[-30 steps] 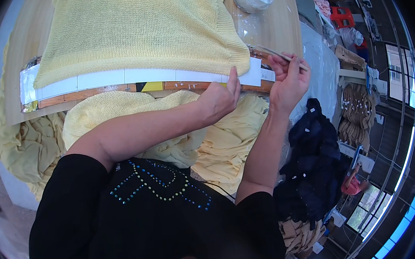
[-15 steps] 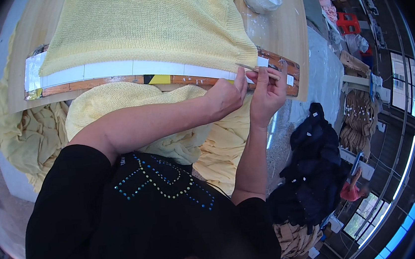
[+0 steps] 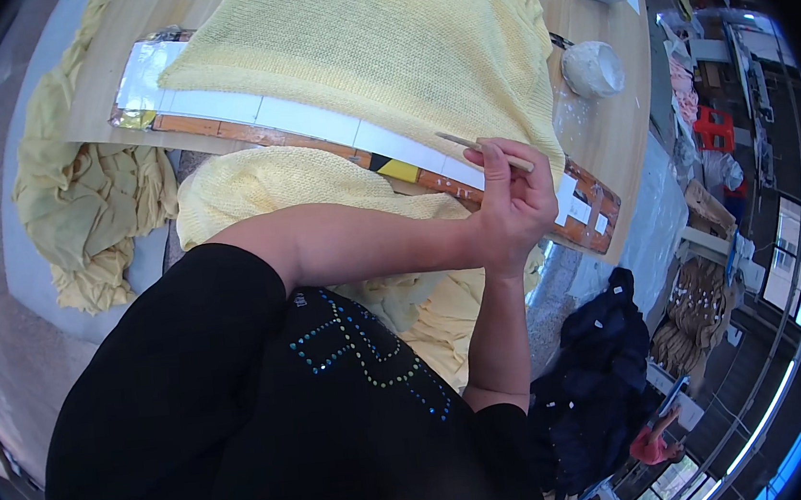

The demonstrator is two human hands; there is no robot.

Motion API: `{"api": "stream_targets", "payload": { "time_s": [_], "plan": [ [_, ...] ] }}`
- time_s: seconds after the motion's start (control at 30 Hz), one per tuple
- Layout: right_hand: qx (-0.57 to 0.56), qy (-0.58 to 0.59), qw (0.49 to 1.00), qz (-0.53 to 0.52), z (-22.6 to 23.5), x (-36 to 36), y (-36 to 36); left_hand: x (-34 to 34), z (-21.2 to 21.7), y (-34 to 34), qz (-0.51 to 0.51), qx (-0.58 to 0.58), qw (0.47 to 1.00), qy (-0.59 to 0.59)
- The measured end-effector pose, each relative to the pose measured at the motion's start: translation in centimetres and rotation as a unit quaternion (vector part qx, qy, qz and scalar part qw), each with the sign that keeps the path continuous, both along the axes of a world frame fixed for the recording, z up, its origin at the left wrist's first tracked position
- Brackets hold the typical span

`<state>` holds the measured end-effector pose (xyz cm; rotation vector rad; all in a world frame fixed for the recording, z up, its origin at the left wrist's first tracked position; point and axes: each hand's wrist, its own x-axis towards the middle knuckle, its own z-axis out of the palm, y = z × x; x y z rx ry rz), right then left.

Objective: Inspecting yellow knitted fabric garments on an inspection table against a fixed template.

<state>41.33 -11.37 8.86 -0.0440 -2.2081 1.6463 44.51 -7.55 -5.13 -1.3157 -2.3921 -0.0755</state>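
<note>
My two hands meet over the near edge of the table. My right hand [image 3: 535,200] pinches a thin wooden stick [image 3: 465,141] whose tip lies on the hem of a pale yellow knit garment [image 3: 381,49] spread on the table. My left hand [image 3: 488,238] is pressed against the right one, with its fingers hidden. Under the hem runs a long wooden board with white strips [image 3: 311,122]. A second yellow knit piece [image 3: 268,181] hangs over the table edge by my left forearm.
A white bowl [image 3: 592,69] stands on the wooden table [image 3: 614,147] to the right of the garment. Crumpled yellow cloth [image 3: 88,212] hangs at the left. A dark garment [image 3: 595,366] lies lower right, with shelves and boxes beyond.
My hands, apart a second ago, have come together at the hem. The view has shifted, so the garment and board now sit further left and up.
</note>
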Motion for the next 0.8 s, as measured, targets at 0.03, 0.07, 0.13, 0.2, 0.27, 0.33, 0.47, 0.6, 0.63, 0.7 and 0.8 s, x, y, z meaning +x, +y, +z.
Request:
{"api": "stream_targets", "payload": {
  "time_s": [0.03, 0.07, 0.13, 0.2, 0.27, 0.33, 0.47, 0.6, 0.63, 0.7, 0.8],
  "plan": [
    [-0.022, -0.003, 0.999, 0.026, 0.1, -0.3, -1.0, 0.0, 0.5, -0.2, 0.002, 0.002, 1.0, 0.001],
    [-0.025, -0.003, 0.999, 0.033, -0.3, -0.7, -1.9, 0.0, 0.8, -0.5, 0.004, 0.004, 1.0, 0.002],
    [0.053, -0.014, 0.994, 0.095, -1.0, -1.9, -3.5, -0.2, 2.0, -1.1, 0.006, 0.012, 1.0, 0.004],
    [0.058, -0.019, 0.992, 0.108, -1.6, -2.8, -4.0, -0.6, 3.5, -1.8, 0.013, 0.02, 1.0, 0.007],
    [0.086, -0.089, 0.982, 0.141, -1.4, -3.6, -4.1, -1.4, 5.4, -3.2, -0.033, 0.053, 0.998, -0.031],
    [0.085, -0.098, 0.979, 0.159, -0.5, -3.7, -4.9, -2.1, 7.5, -2.8, -0.07, -0.107, 0.989, -0.071],
    [0.082, -0.017, 0.984, 0.159, 0.6, -4.5, -8.2, -2.9, 9.8, -4.2, -0.113, -0.253, 0.956, -0.095],
    [0.16, -0.003, 0.964, 0.211, -0.3, -6.4, -11.6, -3.3, 11.8, -6.0, -0.134, -0.235, 0.962, -0.043],
    [0.193, 0.028, 0.955, 0.222, -0.9, -7.1, -11.9, -3.4, 12.2, -6.2, -0.141, -0.23, 0.962, -0.03],
    [0.229, 0.059, 0.944, 0.232, -1.2, -7.8, -11.7, -3.5, 12.7, -6.7, -0.161, -0.219, 0.962, -0.001],
    [0.255, 0.023, 0.938, 0.233, 0.1, -8.3, -11.9, -3.9, 8.0, -4.0, -0.166, -0.041, 0.977, -0.13]
  ]
}}
